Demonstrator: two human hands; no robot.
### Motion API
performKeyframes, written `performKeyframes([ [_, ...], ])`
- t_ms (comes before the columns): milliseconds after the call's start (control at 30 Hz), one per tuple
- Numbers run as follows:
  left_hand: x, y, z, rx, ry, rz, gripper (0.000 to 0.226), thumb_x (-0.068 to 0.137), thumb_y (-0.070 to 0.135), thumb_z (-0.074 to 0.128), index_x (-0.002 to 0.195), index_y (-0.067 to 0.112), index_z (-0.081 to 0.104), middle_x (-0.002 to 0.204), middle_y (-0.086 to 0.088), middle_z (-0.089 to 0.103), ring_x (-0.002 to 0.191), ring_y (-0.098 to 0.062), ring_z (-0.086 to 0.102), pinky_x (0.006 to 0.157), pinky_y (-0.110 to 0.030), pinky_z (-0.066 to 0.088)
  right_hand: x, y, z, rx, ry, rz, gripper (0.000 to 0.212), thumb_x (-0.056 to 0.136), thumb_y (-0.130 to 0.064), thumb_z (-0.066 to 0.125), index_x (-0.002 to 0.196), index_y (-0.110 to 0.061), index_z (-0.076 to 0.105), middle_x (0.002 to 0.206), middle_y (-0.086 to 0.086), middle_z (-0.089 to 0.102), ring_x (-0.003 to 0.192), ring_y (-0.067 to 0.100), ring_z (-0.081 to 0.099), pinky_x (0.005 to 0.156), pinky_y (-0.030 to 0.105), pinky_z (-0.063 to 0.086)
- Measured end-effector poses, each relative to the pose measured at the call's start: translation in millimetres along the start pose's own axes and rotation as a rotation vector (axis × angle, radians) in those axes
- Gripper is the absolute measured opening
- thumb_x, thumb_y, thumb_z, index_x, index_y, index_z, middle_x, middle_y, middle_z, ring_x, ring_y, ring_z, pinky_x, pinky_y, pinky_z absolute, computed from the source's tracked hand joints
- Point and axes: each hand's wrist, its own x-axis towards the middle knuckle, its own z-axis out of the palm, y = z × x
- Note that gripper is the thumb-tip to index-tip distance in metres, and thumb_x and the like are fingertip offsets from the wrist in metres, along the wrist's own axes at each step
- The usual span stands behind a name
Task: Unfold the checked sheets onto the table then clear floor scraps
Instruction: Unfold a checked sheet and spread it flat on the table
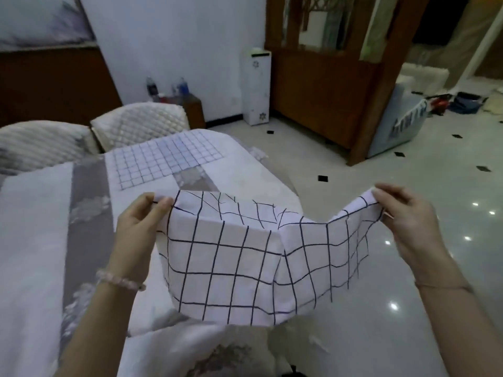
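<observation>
A white sheet with a dark checked grid [239, 257] hangs in the air between my hands, sagging and creased in the middle. My left hand [141, 221] pinches its upper left corner. My right hand [408, 221] pinches its upper right corner, out over the floor. A second checked sheet [163, 159] with smaller squares lies spread flat on the far part of the table [258, 178], which wears a white and grey cloth. A small pale scrap [318, 344] lies on the floor near the table's edge.
Two quilted chair backs [138, 126] stand behind the table at the left. A white box [255, 88] stands against the wall, a wooden partition [326, 85] beside it. Glossy tiled floor [381, 295] stretches to the right, with clutter [462, 102] at the far right.
</observation>
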Motion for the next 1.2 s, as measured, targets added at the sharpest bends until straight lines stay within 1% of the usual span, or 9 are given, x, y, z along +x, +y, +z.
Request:
performKeyframes([
  [100, 24.4, -17.3, -18.3, 0.076, 0.169, -0.03, 0.006, 0.089, 0.011, 0.057, 0.085, 0.012, 0.061, 0.08, 0.002, 0.062, 0.072, -0.002, 0.06, 0.063, -0.006, 0.048, 56.5, 19.2, 53.3, -0.011, -0.128, -0.002, 0.018, 0.074, -0.025, 0.073, 0.09, -0.022, 0.067, 0.09, -0.002, 0.066, 0.093, 0.016, 0.063, 0.076, 0.02, 0.052],
  [200, 43.6, -34.9, -36.7, 0.176, 0.302, -0.068, 0.006, 0.089, 0.011, 0.057, 0.088, 0.008, 0.062, 0.078, 0.006, 0.064, 0.073, 0.001, 0.059, 0.063, -0.003, 0.046, 103.5, 36.2, 102.0, -0.08, -0.235, -0.016, 0.019, 0.085, -0.014, 0.066, 0.104, -0.013, 0.066, 0.09, -0.007, 0.065, 0.084, 0.006, 0.062, 0.063, 0.003, 0.047],
  [400, 67.8, -77.6, -73.5, 0.241, 0.534, -0.249, 0.015, 0.089, 0.017, 0.058, 0.075, 0.02, 0.065, 0.083, -0.001, 0.064, 0.079, -0.016, 0.057, 0.066, -0.028, 0.043, 176.7, 87.8, 177.2, -0.089, -0.385, 0.063, 0.018, 0.086, -0.006, 0.063, 0.104, -0.009, 0.065, 0.087, -0.006, 0.064, 0.07, -0.006, 0.062, 0.06, -0.002, 0.045],
  [633, 84.3, -144.0, -98.3, 0.306, 0.638, -0.563, 0.014, 0.09, 0.023, 0.058, 0.091, 0.011, 0.065, 0.09, -0.004, 0.067, 0.088, -0.022, 0.059, 0.068, -0.026, 0.046, 219.3, 175.1, 228.9, -0.256, -0.503, 0.215, 0.021, 0.085, -0.007, 0.065, 0.106, -0.008, 0.067, 0.101, 0.008, 0.066, 0.098, 0.019, 0.059, 0.08, 0.017, 0.046],
  [800, 101.3, -184.0, -112.2, 0.355, 0.611, -0.744, 0.017, 0.091, 0.023, 0.056, 0.079, 0.012, 0.061, 0.075, -0.01, 0.058, 0.059, -0.018, 0.048, 0.042, -0.024, 0.038, 224.1, 214.1, 241.8, -0.387, -0.498, 0.29, 0.023, 0.085, -0.003, 0.064, 0.107, -0.001, 0.066, 0.104, 0.015, 0.066, 0.095, 0.02, 0.058, 0.068, 0.006, 0.047],
  [867, 107.1, -196.0, -119.6, 0.378, 0.58, -0.792, 0.02, 0.089, 0.024, 0.059, 0.073, 0.014, 0.06, 0.07, -0.008, 0.056, 0.066, -0.023, 0.048, 0.054, -0.028, 0.038, 223.3, 224.9, 241.4, -0.43, -0.504, 0.305, 0.023, 0.085, -0.003, 0.063, 0.108, 0.0, 0.065, 0.104, 0.016, 0.065, 0.094, 0.021, 0.057, 0.064, 0.002, 0.047],
  [967, 114.6, -212.2, -126.4, 0.437, 0.592, -0.805, 0.019, 0.087, 0.021, 0.062, 0.09, 0.002, 0.065, 0.092, -0.019, 0.063, 0.089, -0.028, 0.056, 0.081, -0.036, 0.044, 219.4, 233.8, 239.3, -0.504, -0.518, 0.328, 0.029, 0.087, -0.006, 0.063, 0.115, -0.001, 0.062, 0.104, 0.016, 0.063, 0.092, 0.022, 0.056, 0.072, 0.018, 0.045],
  [1133, 114.5, -219.2, -120.1, 0.641, 0.548, -0.747, 0.03, 0.088, 0.014, 0.06, 0.114, 0.003, 0.052, 0.101, -0.013, 0.054, 0.096, -0.029, 0.053, 0.083, -0.035, 0.041, 205.0, 235.2, 225.2, -0.609, -0.482, 0.341, 0.042, 0.088, -0.015, 0.062, 0.128, -0.01, 0.05, 0.12, 0.011, 0.058, 0.103, 0.024, 0.055, 0.093, 0.036, 0.042],
  [1200, 108.6, -219.3, -117.5, 0.943, 0.523, -0.64, 0.037, 0.086, 0.012, 0.06, 0.12, -0.001, 0.051, 0.107, -0.02, 0.057, 0.103, -0.039, 0.053, 0.089, -0.044, 0.043, 192.2, 231.9, 215.2, -0.759, -0.465, 0.256, 0.042, 0.088, -0.016, 0.06, 0.129, -0.012, 0.049, 0.123, 0.012, 0.058, 0.109, 0.028, 0.055, 0.094, 0.04, 0.042],
])
